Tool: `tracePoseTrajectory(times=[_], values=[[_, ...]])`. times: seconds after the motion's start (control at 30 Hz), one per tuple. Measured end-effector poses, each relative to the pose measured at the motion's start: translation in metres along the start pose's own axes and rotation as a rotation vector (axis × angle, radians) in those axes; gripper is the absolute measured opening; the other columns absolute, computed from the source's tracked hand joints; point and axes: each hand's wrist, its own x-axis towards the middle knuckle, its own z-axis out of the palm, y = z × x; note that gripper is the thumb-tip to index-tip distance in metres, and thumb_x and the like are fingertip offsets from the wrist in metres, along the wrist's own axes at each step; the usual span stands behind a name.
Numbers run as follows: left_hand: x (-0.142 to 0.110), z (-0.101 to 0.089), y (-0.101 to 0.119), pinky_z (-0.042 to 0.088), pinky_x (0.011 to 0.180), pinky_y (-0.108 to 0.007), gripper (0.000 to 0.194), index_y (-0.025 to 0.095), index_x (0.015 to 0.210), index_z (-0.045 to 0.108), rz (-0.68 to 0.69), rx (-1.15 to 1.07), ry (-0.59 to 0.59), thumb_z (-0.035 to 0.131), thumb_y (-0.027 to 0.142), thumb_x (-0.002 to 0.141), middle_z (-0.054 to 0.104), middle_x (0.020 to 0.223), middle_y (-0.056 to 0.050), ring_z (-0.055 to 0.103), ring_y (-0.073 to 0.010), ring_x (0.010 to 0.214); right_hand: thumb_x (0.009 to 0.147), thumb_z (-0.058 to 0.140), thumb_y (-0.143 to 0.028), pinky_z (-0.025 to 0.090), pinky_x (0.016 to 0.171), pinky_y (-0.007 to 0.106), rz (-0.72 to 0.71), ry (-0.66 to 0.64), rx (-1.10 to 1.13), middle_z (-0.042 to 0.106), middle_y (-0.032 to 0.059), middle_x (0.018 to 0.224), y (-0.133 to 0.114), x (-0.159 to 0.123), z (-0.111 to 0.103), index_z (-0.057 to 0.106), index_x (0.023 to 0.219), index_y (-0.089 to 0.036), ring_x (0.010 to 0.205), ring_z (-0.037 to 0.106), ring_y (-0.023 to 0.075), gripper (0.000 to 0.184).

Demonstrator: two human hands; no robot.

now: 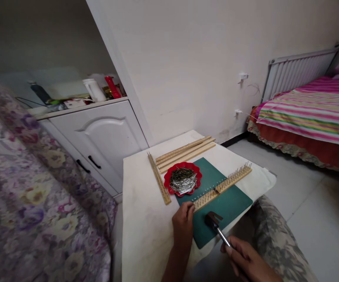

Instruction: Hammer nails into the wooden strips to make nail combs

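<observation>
Right hand (241, 255) is gripping a hammer (220, 234) in its fingers while the left hand (183, 220) is pinching one end of a nail-studded strip (229, 183).

The strip is lying across the green mat (231, 207), ahead of the right hand, its long axis running from the left hand away to the right; the left hand is nearer, touching it, while the hammer's head is showing just short of it. Counting: one hammer, one mat, one studded strip. One red dish (167, 181) is holding loose nails (184, 180); these, like the strip's, are crowding too thickly to number. Beyond it, at least three wooden strips (184, 150) are lying; left of it, at least one further strip (159, 179), on the counter (145, 235).
</observation>
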Motion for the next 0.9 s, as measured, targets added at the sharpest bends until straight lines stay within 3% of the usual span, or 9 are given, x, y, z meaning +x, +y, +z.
tracePoseTrajectory(times=[0.43, 0.73, 0.9], values=[[0.002, 0.009, -0.003, 0.044, 0.070, -0.024, 0.018, 0.019, 0.075, 0.060, 0.065, 0.039, 0.065, 0.047, 0.026, 0.085, 0.058, 0.080, -0.002, 0.057, -0.0144, 0.076, 0.073, 0.038, -0.074, 0.017, 0.032, 0.018, -0.011, -0.035, -0.029, 0.038, -0.0110, 0.046, -0.003, 0.000, 0.001, 0.042, 0.069, -0.022, 0.030, 0.024, 0.0041, 0.052], [0.000, 0.011, -0.004, 0.042, 0.069, -0.023, 0.020, 0.020, 0.077, 0.061, 0.065, 0.051, 0.038, 0.044, 0.022, 0.086, 0.055, 0.080, -0.001, 0.055, -0.0125, 0.075, 0.083, 0.037, -0.062, 0.022, 0.029, 0.017, -0.098, -0.020, -0.088, 0.041, -0.0103, 0.049, -0.047, 0.003, 0.002, 0.042, 0.070, -0.022, 0.031, 0.028, 0.0052, 0.042], [0.000, 0.011, -0.005, 0.039, 0.066, -0.022, 0.017, 0.019, 0.071, 0.057, 0.048, 0.060, 0.037, 0.045, 0.018, 0.084, 0.054, 0.076, 0.001, 0.053, -0.0116, 0.072, 0.089, 0.039, -0.046, 0.031, 0.043, 0.020, -0.234, 0.025, -0.229, 0.044, -0.0079, 0.050, -0.064, 0.018, 0.004, 0.045, 0.068, -0.021, 0.045, 0.042, 0.0098, 0.034]])
